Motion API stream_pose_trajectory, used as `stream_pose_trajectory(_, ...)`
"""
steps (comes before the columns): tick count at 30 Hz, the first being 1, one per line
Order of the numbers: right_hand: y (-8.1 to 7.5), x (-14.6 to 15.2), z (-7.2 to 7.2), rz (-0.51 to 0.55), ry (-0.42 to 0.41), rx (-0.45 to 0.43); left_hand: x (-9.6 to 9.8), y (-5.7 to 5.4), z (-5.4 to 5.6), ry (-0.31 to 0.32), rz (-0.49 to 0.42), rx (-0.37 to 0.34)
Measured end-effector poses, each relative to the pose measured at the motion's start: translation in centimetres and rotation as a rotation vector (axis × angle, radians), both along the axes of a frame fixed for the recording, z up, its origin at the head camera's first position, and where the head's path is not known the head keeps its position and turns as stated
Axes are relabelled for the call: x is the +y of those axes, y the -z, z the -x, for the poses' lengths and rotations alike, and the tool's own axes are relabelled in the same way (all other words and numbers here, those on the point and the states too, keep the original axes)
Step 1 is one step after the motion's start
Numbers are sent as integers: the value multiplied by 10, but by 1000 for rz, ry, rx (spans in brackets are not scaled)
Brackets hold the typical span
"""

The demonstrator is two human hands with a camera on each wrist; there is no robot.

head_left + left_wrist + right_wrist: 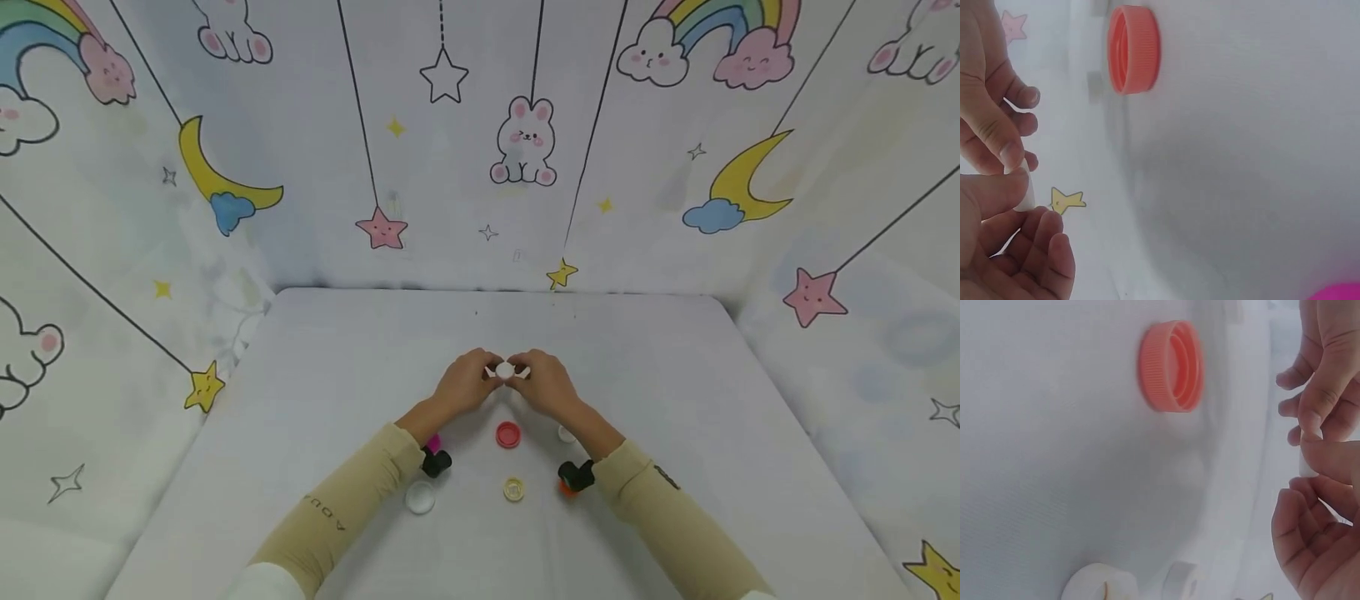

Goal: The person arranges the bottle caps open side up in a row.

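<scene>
A small white bottle cap (505,370) is pinched between both hands above the far middle of the table. My left hand (465,379) grips its left side with thumb and fingertips; my right hand (546,383) does the same from the right. In the left wrist view, the cap's pale edge (1026,201) shows between the thumbs and fingers, which cover most of it. The right wrist view also shows a sliver of the cap (1305,465). Nearest to the hands on the table lies a red ribbed cap (507,434), hollow side up.
Closer in lie a yellowish cap (513,489) and a clear-white lid (420,497). Partly covered by the arms are a magenta cap (434,442), an orange cap (567,490) and a white cap (566,434). A patterned cloth wall (450,167) stands behind the white table (360,333).
</scene>
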State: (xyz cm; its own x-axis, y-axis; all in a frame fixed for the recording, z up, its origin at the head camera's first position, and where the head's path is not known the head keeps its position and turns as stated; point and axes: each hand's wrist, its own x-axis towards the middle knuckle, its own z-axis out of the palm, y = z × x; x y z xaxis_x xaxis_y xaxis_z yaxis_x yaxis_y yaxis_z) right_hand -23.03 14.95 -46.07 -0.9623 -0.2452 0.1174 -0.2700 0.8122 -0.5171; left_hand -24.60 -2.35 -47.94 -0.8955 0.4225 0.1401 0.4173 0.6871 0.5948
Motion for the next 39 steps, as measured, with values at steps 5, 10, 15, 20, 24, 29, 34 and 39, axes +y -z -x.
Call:
stream_pose_trajectory(5,-4,1,1,42,2,16,-1,-8,0,-5,-23,39)
stream_pose_trajectory(10,-3,4,2,112,3,15,-2,-10,0,-4,-68,37)
stream_pose_trajectory(15,-2,4,2,157,7,50,-3,-7,0,-13,-157,25)
stream_pose_trajectory(20,1,4,2,234,18,56,-4,-6,0,-41,-246,-2)
stream_pose_trajectory(24,3,5,2,305,13,66,-4,-8,1,-73,-306,-78)
stream_pose_trajectory(29,5,4,1,374,11,108,-6,-8,0,-104,-391,-173)
stream_pose_trajectory(34,4,2,-1,373,22,79,-7,-7,-1,-129,-454,-203)
stream_pose_trajectory(39,8,3,-1,289,24,0,-8,-6,-1,-120,-425,-230)
